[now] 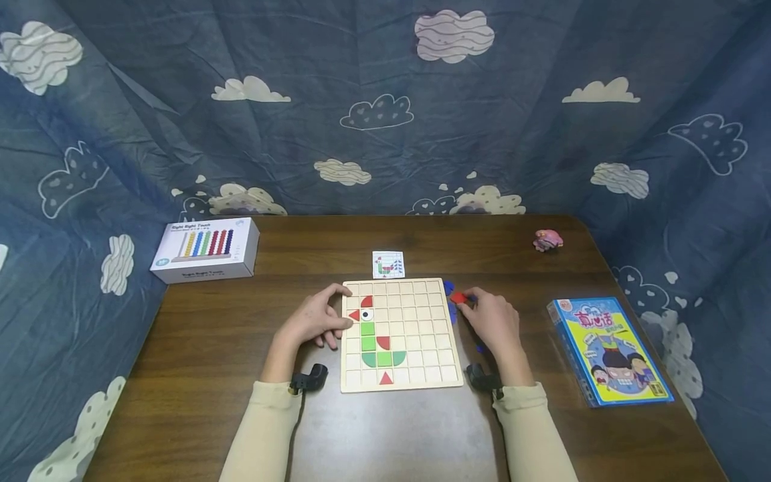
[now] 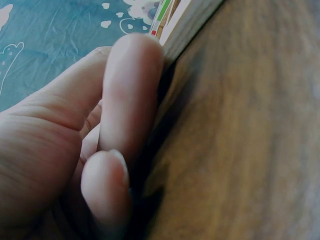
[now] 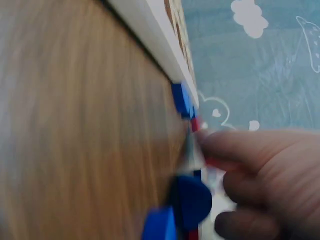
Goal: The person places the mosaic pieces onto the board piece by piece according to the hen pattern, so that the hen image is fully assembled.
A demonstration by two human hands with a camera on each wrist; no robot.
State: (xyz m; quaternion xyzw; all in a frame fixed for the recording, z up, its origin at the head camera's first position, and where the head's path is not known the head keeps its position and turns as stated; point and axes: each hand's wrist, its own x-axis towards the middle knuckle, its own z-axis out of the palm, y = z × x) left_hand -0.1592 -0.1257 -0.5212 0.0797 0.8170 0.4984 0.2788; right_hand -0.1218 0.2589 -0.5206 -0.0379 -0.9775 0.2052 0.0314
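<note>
The wooden grid board (image 1: 415, 335) lies flat on the counter (image 1: 289, 261), its left edge running almost straight away from the person; no clear longer side can be told. Set into it, a left-hand red triangle (image 1: 354, 314) points left, a lower red triangle (image 1: 386, 379) points away from the person, and green squares (image 1: 368, 329) run lengthwise up the board. The left hand (image 1: 314, 318) is loosely spread, forefinger and thumb well parted, touching the board's left edge. The right hand (image 1: 492, 323) pinches a red piece (image 1: 458, 298) just beyond the right edge — which way it points is too blurred to tell. Blue pieces (image 1: 449, 288) crowd that edge, partly screened by the right hand. A picture card (image 1: 388, 264) lies just past the far edge — boxed sets (image 1: 611, 351) sit well apart on either side.
</note>
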